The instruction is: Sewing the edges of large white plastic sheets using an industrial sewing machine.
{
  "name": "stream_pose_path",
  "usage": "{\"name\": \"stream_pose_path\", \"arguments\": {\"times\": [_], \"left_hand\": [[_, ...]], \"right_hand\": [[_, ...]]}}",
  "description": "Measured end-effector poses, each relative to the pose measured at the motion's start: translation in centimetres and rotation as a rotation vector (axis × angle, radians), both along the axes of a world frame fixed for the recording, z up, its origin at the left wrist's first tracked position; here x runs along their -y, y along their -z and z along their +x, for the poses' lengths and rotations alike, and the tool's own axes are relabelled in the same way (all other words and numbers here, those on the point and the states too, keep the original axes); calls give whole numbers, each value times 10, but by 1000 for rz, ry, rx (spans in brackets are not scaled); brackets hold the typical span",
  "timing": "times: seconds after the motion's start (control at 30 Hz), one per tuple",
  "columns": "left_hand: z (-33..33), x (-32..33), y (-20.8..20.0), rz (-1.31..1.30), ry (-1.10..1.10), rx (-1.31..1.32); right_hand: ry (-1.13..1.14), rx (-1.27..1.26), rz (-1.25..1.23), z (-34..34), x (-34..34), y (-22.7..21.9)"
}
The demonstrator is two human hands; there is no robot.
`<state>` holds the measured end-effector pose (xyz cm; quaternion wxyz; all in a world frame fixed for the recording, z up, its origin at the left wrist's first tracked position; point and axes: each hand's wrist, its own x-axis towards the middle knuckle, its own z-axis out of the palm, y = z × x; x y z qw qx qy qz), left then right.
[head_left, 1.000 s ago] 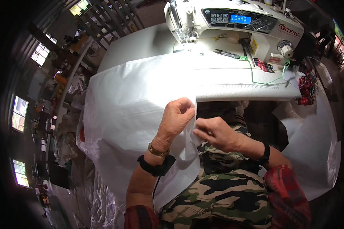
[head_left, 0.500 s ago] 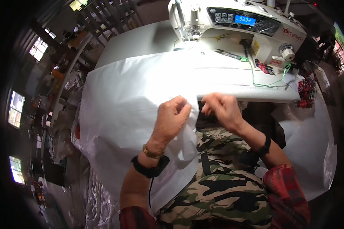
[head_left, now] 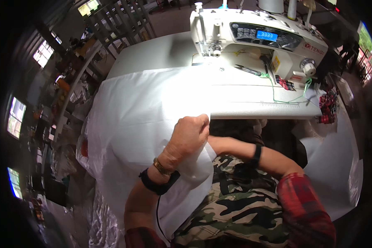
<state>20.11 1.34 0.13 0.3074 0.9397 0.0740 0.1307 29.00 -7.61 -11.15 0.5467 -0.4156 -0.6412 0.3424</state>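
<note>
A large white sheet point(head_left: 132, 107), fabric or plastic film, covers the left part of the sewing table and hangs over its front edge toward my lap. My left hand point(head_left: 188, 134) is closed on the right edge of this sheet, just in front of the table edge, thumb and fingers pinched together. My right hand point(head_left: 216, 145) reaches leftward beneath the left one; its fingers are hidden behind the left hand and the sheet, so what they do cannot be seen. Beyond the sheet stands a white sewing machine point(head_left: 252, 37), its lamp brightly lighting the needle area.
On the table point(head_left: 268, 93) lie thread snips point(head_left: 248, 69), a green cord point(head_left: 273, 89) and a plaid scrap point(head_left: 285, 84). More plaid cloth point(head_left: 327, 107) hangs at the right end. Another white sheet point(head_left: 335, 161) drapes at right. A slatted rack point(head_left: 120, 20) stands far left.
My right hand has moved left, from beside the sheet's edge to behind the left hand. The left hand keeps its pinch on the edge. The view has shifted slightly, so the machine appears lower.
</note>
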Motion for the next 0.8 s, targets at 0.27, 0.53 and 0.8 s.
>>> {"name": "stream_pose_path", "arguments": {"times": [0.27, 0.53, 0.8], "left_hand": [[-5, 12, 34, -205, -47, 128], [-1, 20, 44, -217, -71, 164], [0, 21, 51, -262, -45, 157]], "right_hand": [[765, 358, -500, 134, -9, -100], [1105, 486, -607, 184, -76, -61], [1146, 574, -696, 199, -89, -57]]}}
